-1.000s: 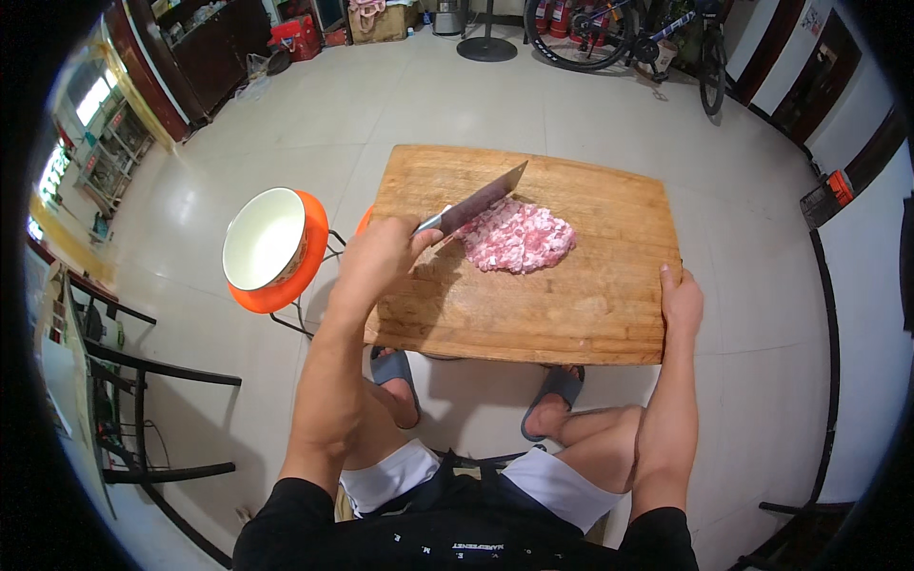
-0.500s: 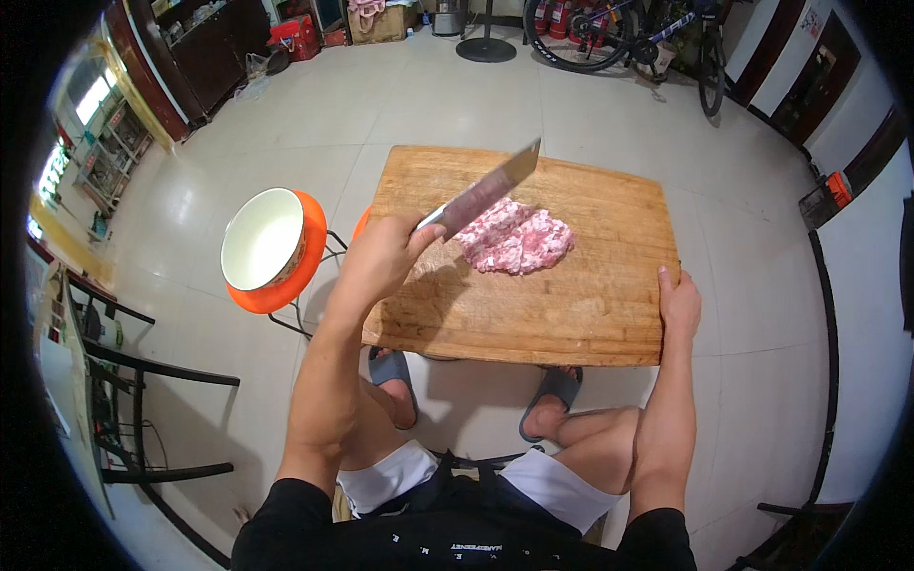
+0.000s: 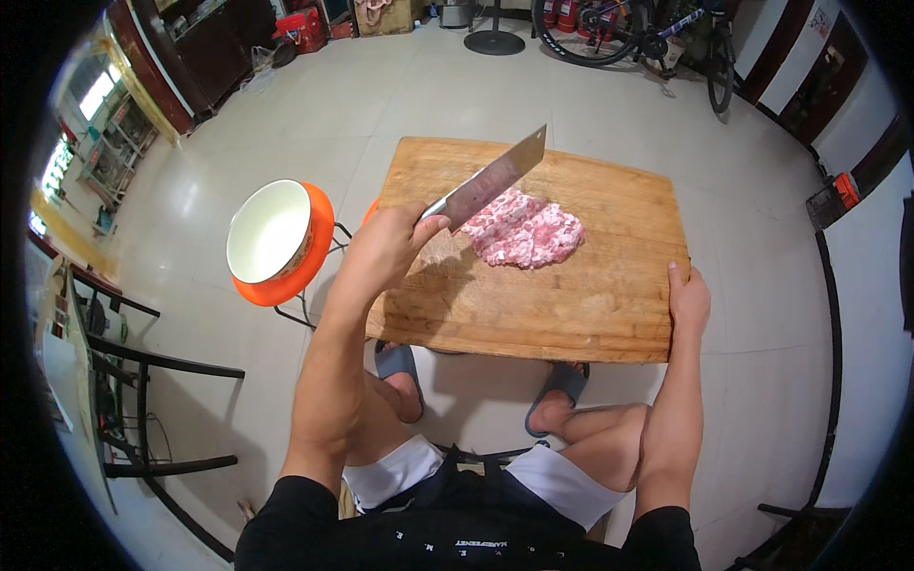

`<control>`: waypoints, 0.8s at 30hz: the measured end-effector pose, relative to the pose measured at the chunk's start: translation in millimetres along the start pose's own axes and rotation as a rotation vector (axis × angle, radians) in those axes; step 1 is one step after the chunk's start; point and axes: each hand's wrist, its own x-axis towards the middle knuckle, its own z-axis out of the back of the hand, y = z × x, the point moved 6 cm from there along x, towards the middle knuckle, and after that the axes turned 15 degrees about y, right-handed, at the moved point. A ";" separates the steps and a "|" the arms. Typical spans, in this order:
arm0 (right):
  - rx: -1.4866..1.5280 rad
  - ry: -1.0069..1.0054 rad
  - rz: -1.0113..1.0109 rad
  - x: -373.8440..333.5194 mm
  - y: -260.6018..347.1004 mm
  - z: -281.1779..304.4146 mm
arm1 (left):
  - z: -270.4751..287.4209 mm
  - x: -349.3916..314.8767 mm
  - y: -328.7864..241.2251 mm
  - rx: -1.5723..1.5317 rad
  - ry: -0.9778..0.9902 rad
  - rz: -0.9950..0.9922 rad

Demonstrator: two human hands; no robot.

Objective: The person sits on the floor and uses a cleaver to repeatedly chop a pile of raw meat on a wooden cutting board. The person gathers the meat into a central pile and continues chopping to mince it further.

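In my left hand [image 3: 386,246] is a cleaver [image 3: 503,173], the fingers closed round its handle. Its broad blade, smeared with meat, points to the far right and is held above the wooden cutting board [image 3: 533,319]. Partly behind the blade, a flattened mound of chopped pink and white meat [image 3: 535,236] lies on the board with a crease across it. My right hand [image 3: 689,300] grips the board's right edge near the front corner, thumb on top and the other fingers mostly hidden at the side.
Left of the board, a white bowl [image 3: 269,233] sits on an orange round stool [image 3: 322,238] with dark metal legs. Dark chair frames [image 3: 167,357] stand at the left. A bicycle [image 3: 647,43] and a round black stand base [image 3: 495,42] are at the far side.
The whole view has shifted slightly, so the board and hands appear a little higher and further right. Both hands keep their holds.
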 end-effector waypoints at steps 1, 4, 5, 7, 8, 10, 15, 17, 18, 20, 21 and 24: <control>-0.004 -0.009 -0.001 0.0 0.7 0.0 | -5.9 6.0 6.4 0.036 0.021 -0.007; -0.004 -0.029 0.007 -1.8 3.6 0.9 | -10.7 12.2 11.6 0.035 0.063 0.002; 0.005 -0.030 0.015 -4.2 5.9 1.1 | -7.9 7.9 10.7 0.037 0.055 0.018; 0.005 -0.040 0.018 -5.2 2.4 2.2 | -0.6 2.9 4.5 0.018 0.027 0.022; -0.004 -0.050 0.019 -1.8 -1.0 2.7 | 5.2 2.3 4.5 -0.003 0.002 0.013; -0.004 -0.039 0.016 -0.5 -0.9 -0.4 | 10.1 1.5 7.5 -0.030 -0.037 0.014; 0.004 -0.038 -0.010 -3.6 3.5 -0.2 | -2.1 13.1 14.4 0.082 0.009 0.046; -0.016 -0.045 0.001 -0.9 1.4 0.4 | 0.0 9.1 9.5 0.064 0.029 0.074; -0.024 -0.044 0.003 -0.8 -0.7 -1.4 | 3.7 6.8 8.7 0.036 0.022 0.078; -0.014 -0.032 0.003 1.1 -3.6 0.6 | 9.2 4.3 9.1 -0.019 0.007 0.086; -0.007 -0.022 0.007 1.5 -2.4 0.0 | 11.8 0.1 5.8 -0.066 -0.035 0.062; -0.007 -0.009 0.001 -0.2 1.0 0.2 | 4.1 6.5 9.3 -0.049 -0.029 0.024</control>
